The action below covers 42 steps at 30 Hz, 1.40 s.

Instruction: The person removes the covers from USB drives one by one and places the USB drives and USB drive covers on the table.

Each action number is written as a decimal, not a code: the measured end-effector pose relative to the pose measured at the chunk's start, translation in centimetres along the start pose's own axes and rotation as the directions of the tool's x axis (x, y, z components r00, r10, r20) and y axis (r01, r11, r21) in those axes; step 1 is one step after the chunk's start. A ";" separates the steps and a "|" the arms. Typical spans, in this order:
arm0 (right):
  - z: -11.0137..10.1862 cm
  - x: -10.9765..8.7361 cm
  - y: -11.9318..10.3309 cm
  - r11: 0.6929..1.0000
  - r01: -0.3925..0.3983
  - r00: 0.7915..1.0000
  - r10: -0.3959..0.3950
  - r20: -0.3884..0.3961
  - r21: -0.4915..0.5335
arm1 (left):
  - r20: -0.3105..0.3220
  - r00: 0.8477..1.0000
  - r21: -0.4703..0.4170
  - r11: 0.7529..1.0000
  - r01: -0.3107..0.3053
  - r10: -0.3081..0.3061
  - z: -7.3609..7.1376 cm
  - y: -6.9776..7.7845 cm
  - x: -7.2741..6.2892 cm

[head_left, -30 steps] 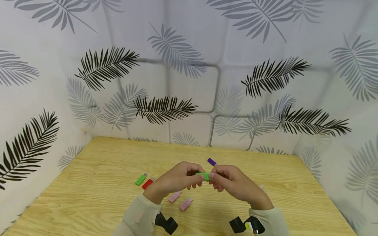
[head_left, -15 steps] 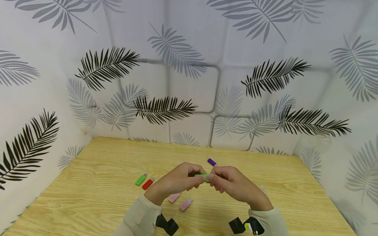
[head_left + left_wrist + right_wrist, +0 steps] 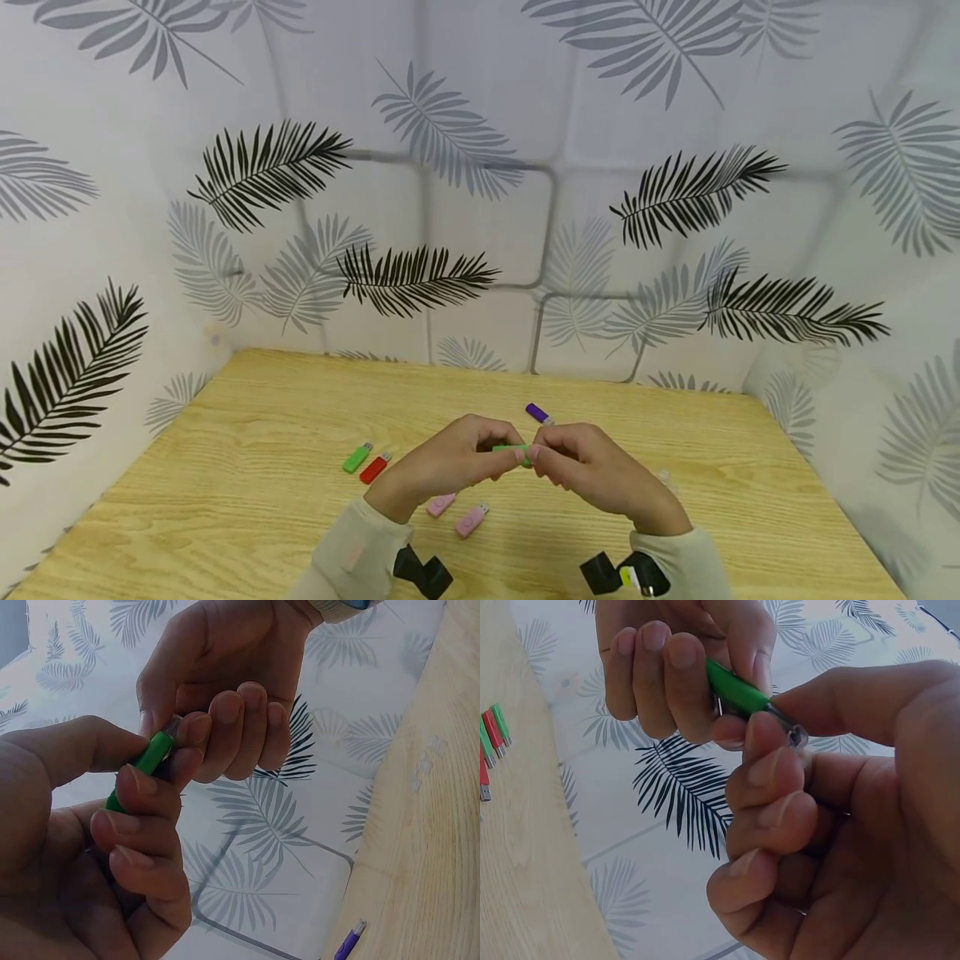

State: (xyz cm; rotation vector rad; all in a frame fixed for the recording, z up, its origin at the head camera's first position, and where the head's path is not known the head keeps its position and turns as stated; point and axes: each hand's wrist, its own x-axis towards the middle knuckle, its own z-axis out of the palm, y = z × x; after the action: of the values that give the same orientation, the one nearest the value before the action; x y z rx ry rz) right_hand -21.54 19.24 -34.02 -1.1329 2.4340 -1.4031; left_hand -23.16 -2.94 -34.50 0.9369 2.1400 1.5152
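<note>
Both hands meet above the middle of the table, around a green USB stick [image 3: 508, 449]. My left hand [image 3: 459, 457] pinches the green body [image 3: 152, 755] between thumb and fingers. My right hand [image 3: 600, 473] has its thumb and index finger on the plug end, where a small clear piece like a cap [image 3: 798, 736] shows in the right wrist view. Fingertips hide part of that end, so I cannot tell how far the clear piece sits on the plug. A purple USB stick [image 3: 537, 412] lies on the table just behind the hands.
On the wooden table [image 3: 247, 500] lie another green USB stick [image 3: 357, 457], a red one [image 3: 375, 468] and two pink ones [image 3: 472, 521], left of centre. Small clear pieces [image 3: 428, 761] lie at the right. A leaf-patterned wall covering [image 3: 480, 208] stands behind.
The right fingertips have come closer to the left ones, and less of the green stick shows between them. Things on the table lie as before.
</note>
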 end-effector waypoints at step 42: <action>0.0 0.0 0.2 0.992 0.117 0.993 -0.116 -0.012 0.051 | -0.001 0.998 -0.039 0.997 -0.060 0.060 -1.2 0.1 -0.4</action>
State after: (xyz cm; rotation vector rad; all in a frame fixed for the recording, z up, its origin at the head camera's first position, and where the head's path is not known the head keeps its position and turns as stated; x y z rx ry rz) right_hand -21.67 19.32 -34.17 -1.2783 2.3575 -1.4976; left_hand -23.57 -4.06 -34.04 0.9958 2.0924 1.5785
